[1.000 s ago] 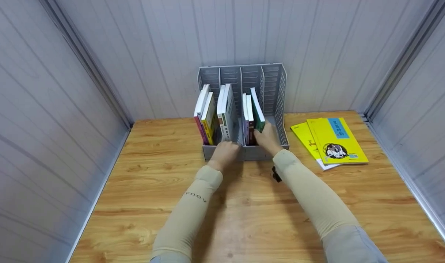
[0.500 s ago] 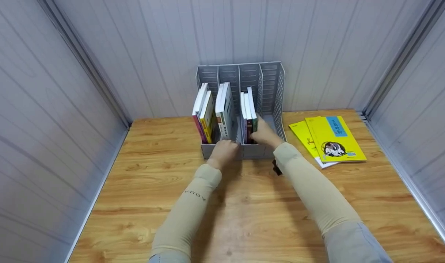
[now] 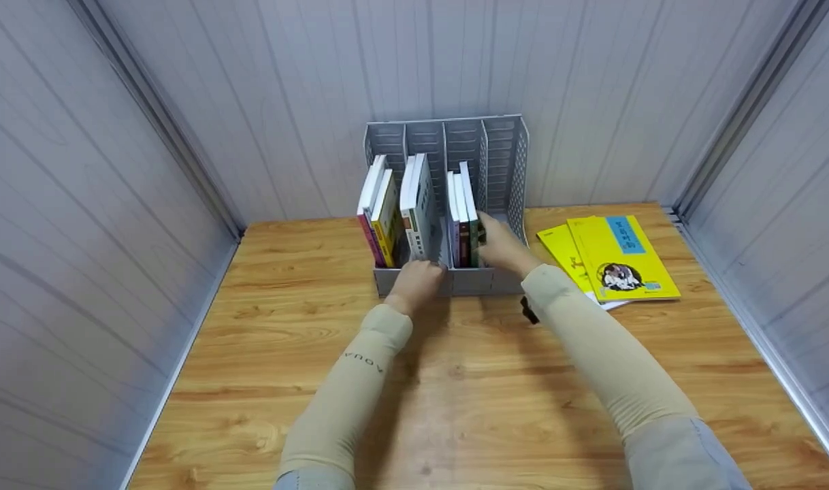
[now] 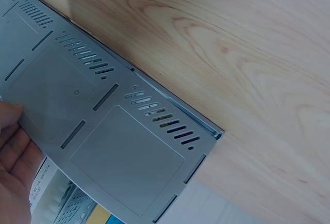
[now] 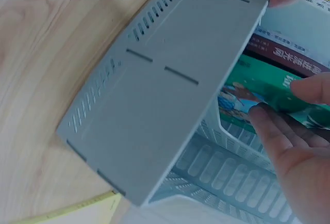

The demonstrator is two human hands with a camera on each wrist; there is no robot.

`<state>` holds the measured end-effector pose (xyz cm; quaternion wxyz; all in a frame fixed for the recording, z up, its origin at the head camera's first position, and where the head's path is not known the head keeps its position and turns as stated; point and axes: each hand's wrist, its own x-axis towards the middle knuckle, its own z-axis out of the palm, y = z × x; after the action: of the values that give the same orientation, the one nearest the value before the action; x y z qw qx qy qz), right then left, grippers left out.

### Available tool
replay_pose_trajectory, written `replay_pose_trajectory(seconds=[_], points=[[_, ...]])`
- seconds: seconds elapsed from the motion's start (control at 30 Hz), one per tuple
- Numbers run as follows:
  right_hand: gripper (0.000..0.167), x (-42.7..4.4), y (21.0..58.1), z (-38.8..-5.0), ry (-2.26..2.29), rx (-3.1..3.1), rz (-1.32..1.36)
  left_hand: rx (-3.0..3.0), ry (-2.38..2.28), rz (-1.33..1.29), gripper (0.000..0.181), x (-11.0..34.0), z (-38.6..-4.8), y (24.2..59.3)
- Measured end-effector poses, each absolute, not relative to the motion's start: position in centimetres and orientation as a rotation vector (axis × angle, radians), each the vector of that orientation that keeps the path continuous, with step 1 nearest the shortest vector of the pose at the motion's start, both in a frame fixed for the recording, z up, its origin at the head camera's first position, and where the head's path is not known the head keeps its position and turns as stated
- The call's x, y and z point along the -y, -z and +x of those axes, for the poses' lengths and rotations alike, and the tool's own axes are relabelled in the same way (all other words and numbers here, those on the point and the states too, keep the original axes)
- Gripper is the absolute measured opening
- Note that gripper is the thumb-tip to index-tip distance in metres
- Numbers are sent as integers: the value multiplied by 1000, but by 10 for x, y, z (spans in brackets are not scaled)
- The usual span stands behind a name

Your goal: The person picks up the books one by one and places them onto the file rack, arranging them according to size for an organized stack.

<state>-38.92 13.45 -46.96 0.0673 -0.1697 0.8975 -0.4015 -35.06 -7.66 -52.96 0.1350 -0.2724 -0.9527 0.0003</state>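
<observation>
A grey book rack (image 3: 472, 282) with tall dividers holds upright books. My left hand (image 3: 418, 280) grips its front edge; in the left wrist view the thumb lies on the rack's front panel (image 4: 129, 157), with fingers behind the edge. In the third compartment stand a pale purple book, a dark red book (image 3: 464, 238) and a green book (image 3: 474, 238). My right hand (image 3: 506, 246) is at the green book's right side. In the right wrist view its fairly straight fingers lie against the green cover (image 5: 258, 79), the thumb near the spine. Some fingertips are in shadow.
Pink and yellow books (image 3: 385, 231) stand in the left compartment, white-grey books (image 3: 418, 211) in the second. Two yellow books (image 3: 619, 262) overlap flat on the wooden table (image 3: 299, 306), right of the rack. Panel walls (image 3: 299, 88) enclose the table.
The green book has gone from leaning right to upright beside the dark red one, pushed left by my right hand. That hand has since eased slightly right. My left hand stays on the rack.
</observation>
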Motion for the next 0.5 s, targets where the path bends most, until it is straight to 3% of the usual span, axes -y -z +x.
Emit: replay_pose_trajectory(seconds=[0.5], points=[[69,-187,452,-380,1329,-2690,-471,2744,-16,-803,19,75,-349,529]])
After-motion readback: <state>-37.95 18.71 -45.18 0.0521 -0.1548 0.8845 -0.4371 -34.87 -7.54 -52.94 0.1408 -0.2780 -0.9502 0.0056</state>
